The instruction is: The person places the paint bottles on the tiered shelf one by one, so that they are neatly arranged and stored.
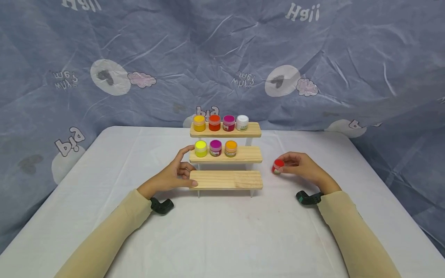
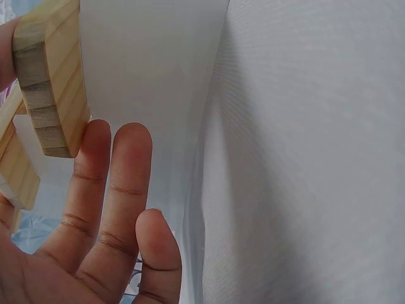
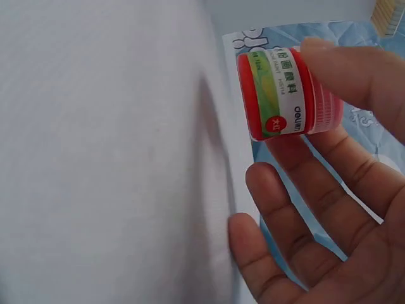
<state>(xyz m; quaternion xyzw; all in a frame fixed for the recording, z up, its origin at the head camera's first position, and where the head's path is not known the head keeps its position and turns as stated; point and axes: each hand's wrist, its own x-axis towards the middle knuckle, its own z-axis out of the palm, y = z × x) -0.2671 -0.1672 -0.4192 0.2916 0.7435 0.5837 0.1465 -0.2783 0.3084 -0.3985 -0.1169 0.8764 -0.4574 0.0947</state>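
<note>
A small red paint jar (image 1: 277, 166) is pinched between the thumb and fingers of my right hand (image 1: 299, 166), to the right of the stand. Its label and clear-rimmed lid show in the right wrist view, where the jar (image 3: 278, 95) lies sideways across the picture. My left hand (image 1: 174, 173) holds the left end of a three-tier wooden stand (image 1: 226, 180), its thumb on the lowest plank and the index finger up at the middle one. In the left wrist view two fingertips reach under the plank (image 2: 54, 82), and the little finger stands apart from it.
On the top tier stand a yellow-orange jar (image 1: 199, 123), a red-orange jar (image 1: 214, 122), a magenta jar (image 1: 228, 123) and a white jar (image 1: 242, 122). The middle tier bears a yellow jar (image 1: 200, 148), a purple jar (image 1: 215, 148) and an orange jar (image 1: 231, 148). A white cloth covers the table (image 1: 222, 235).
</note>
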